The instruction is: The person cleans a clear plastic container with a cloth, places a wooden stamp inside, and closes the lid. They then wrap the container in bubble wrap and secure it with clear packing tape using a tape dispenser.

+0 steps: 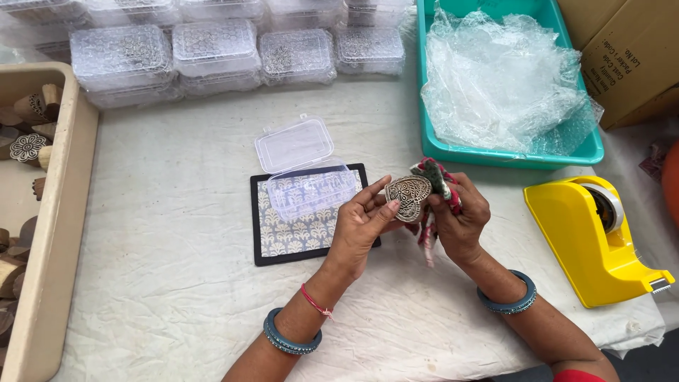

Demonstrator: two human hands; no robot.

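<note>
Heart-shaped block held between both hands

Fingers of my left hand [361,223] pinch the carved, heart-shaped wooden printing block [408,197] by its left edge, patterned face up toward me. My right hand [458,216] grasps a scrap of red patterned cloth [433,177] pressed against the block's right side, with a loose strip hanging down below the fingers. The block sits above the white cloth-covered table [177,283], just right of a black-framed printed pad [297,230] bearing an open clear plastic box [304,170]. Beyond my right hand, a teal plastic tray [509,157] holds crumpled bubble wrap [502,78]. A yellow tape dispenser [590,237] stands to the right. Stacked clear lidded boxes [212,49] line the far edge, and a beige bin of wooden blocks [67,212] lies left.
</note>
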